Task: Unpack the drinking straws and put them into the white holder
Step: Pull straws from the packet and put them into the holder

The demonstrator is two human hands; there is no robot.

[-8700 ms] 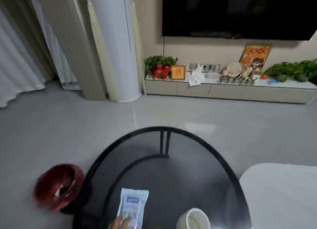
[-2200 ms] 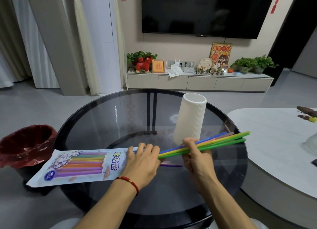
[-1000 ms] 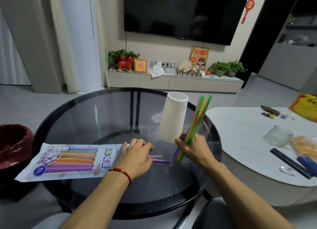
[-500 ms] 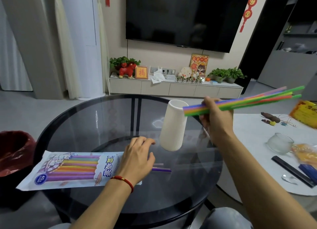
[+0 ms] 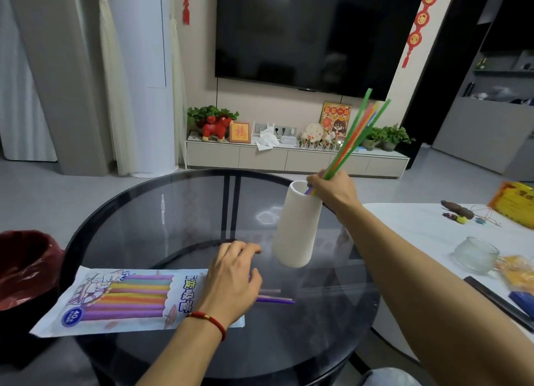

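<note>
Right hand [image 5: 332,192] fingers clamp a bundle of coloured plastic straws [image 5: 354,137] into the ribbed white holder [image 5: 297,226]; left hand [image 5: 231,281], fingers loosely apart, presses the printed straw packet [image 5: 124,299]

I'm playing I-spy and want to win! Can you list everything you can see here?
white holder: one, white, standing on the glass table
straws bundle: several, green, orange, blue, lower ends inside the holder's mouth
straw packet: one, white with rainbow print, lying at table's left
loose straws: a couple, purple, poking out beside the packet
glass table: one, round, black rim
bin: one, red liner, on the floor at left
glass bowl: one, clear, on the white table at right
left hand: flat on the packet
right hand: grip closed on the straws bundle
</note>
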